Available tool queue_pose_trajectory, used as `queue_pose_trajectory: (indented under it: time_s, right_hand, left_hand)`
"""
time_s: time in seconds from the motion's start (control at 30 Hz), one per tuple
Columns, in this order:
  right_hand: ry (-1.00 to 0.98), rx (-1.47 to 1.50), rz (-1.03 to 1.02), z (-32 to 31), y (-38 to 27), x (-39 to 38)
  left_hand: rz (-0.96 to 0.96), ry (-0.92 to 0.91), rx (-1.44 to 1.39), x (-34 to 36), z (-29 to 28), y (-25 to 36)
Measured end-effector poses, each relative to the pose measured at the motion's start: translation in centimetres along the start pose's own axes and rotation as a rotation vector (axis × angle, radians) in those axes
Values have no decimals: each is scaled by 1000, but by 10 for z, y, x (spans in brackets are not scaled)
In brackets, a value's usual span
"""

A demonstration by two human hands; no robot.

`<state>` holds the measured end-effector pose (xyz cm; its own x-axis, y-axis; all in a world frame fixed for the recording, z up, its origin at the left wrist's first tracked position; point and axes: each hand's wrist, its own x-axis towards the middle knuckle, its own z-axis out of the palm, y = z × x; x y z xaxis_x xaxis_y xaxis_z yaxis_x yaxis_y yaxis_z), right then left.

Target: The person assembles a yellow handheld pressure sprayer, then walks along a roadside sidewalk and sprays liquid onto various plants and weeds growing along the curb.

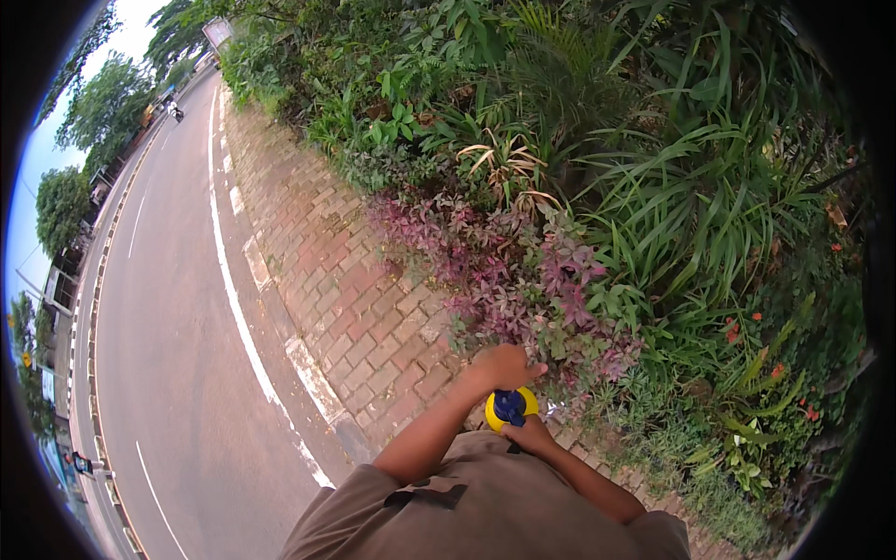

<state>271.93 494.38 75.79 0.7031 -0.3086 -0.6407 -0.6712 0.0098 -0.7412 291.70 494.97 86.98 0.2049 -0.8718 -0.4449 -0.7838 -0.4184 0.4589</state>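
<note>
My right hand [529,434] is closed around a yellow spray bottle [498,408] with a dark blue head, held upright in front of my waist. Just beyond the bottle, my left hand [507,367] hangs over the edge of the purple-leaved shrubs [571,266]. Its thumb juts out to the right, while the other fingers bend down out of sight. Whether they touch or hold a leaf is hidden.
A brick-paved sidewalk [327,252] runs along the planting, with a painted kerb [313,378] at its left. Beyond lies the road [173,271], with a distant motorcycle [175,112]. Long-leaved green plants [709,205] grow densely at the right.
</note>
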Motion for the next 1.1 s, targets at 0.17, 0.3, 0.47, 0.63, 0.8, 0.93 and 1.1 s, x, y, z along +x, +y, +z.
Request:
queue_pose_trajectory:
  time_s: [0.17,0.3,0.47,0.63,0.8,0.93,1.1]
  right_hand:
    - [93,31,18,-13,18,2]
    - [69,-3,146,-31,-13,-19]
    - [156,3,141,-25,31,1]
    - [183,143,73,-26,27,-2]
    - [290,202,146,-28,11,1]
    - [275,248,72,-24,-3,8]
    - [225,286,65,-13,-18,21]
  left_hand:
    - [-59,117,-246,-39,-122,54]
    - [34,309,-84,-15,-79,53]
    - [329,60,-18,26,32,51]
    - [365,248,-52,42,95,36]
    - [118,236,-108,44,85,23]
    - [173,290,-56,28,-11,27]
    - [68,281,-247,-6,-129,53]
